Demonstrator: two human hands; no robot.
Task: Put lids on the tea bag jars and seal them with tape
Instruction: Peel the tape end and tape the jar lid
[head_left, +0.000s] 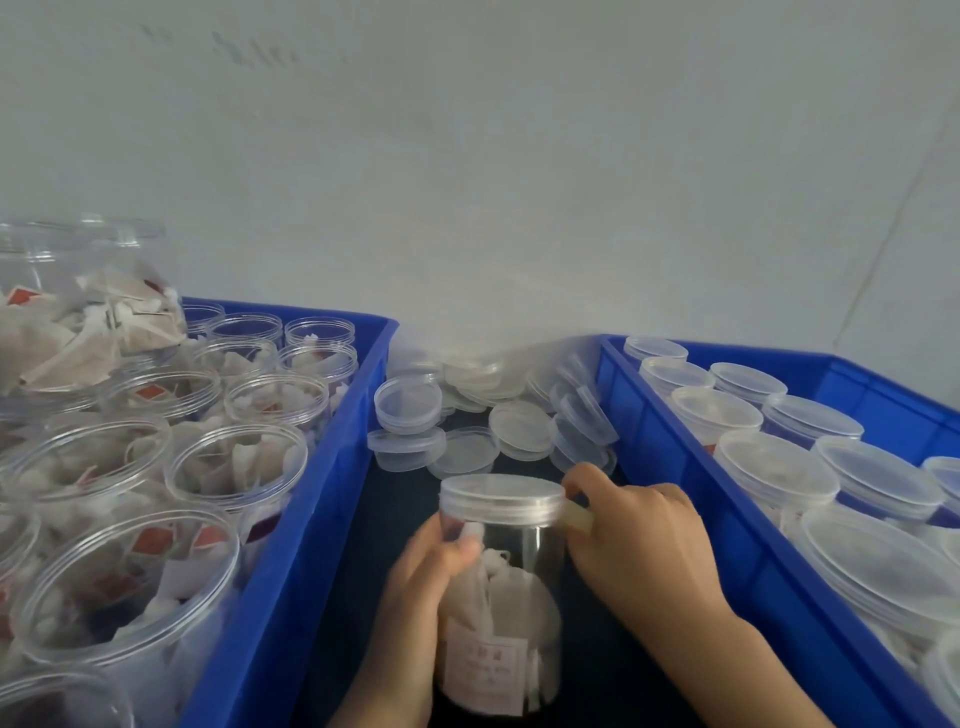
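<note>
Centrally, a clear cylindrical plastic jar (501, 597) stands upright on the dark bench (363, 571), between two blue plastic crates. It holds white tea bags with paper tags, settled in its lower half. A translucent round screw lid (500, 496) sits on its mouth.

Left hand (421, 587): wrapped round the left side of the jar, thumb pressed on the wall just under the lid. It grips the jar.

Right hand (639, 535): at the right side of the lid, fingers curled, pinching a yellowish translucent strip of tape (581, 519) that runs from the lid's edge to the fingers. Cannot tell how far the tape runs round the rim.

Left blue plastic crate (291, 545): filled with open clear jars of tea bags (236, 467), none lidded. One larger clear jar (78, 301) at the far left stands higher than the rest, also with tea bags inside.

Right blue plastic crate (691, 499): filled with jars carrying translucent lids (878, 478), packed in rows.

Behind the held jar, between the crates, a loose heap of spare translucent lids (493, 410) lies on the bench against the pale wall (519, 182), some flat, some leaning on edge.
</note>
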